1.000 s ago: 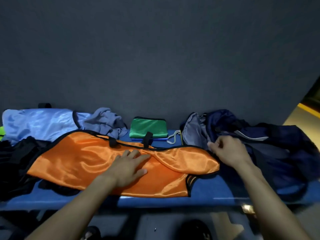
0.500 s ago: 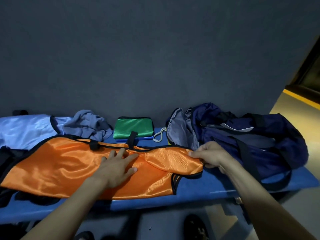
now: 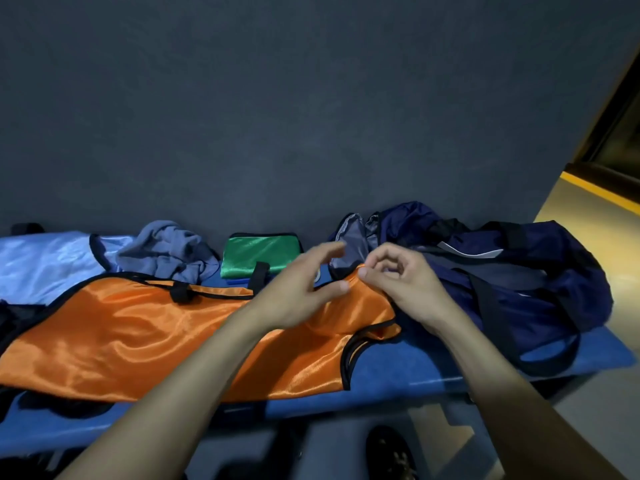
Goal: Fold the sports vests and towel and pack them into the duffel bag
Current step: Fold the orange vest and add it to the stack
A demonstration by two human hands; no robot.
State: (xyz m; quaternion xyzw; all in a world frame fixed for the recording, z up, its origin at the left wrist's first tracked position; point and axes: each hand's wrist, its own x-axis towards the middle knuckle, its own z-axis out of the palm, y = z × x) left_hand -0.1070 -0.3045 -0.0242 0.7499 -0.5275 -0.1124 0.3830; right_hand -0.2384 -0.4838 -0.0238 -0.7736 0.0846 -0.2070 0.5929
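Right hand (image 3: 405, 289) fingers (image 3: 372, 276) pinched the shoulder end of the orange vest (image 3: 138, 337) at frame centre, lifted off the desk (image 3: 433, 362) since half a second before; left hand (image 3: 298, 296) had left the fabric, its fingers spread, holding nothing; judged start of a lengthwise fold; folded green vest (image 3: 256, 256) behind, duffel bag (image 3: 502, 282) right, unpacked.

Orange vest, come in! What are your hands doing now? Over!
Right hand pinches orange vest at its end. Left hand open above it. Duffel bag alongside, nothing between.
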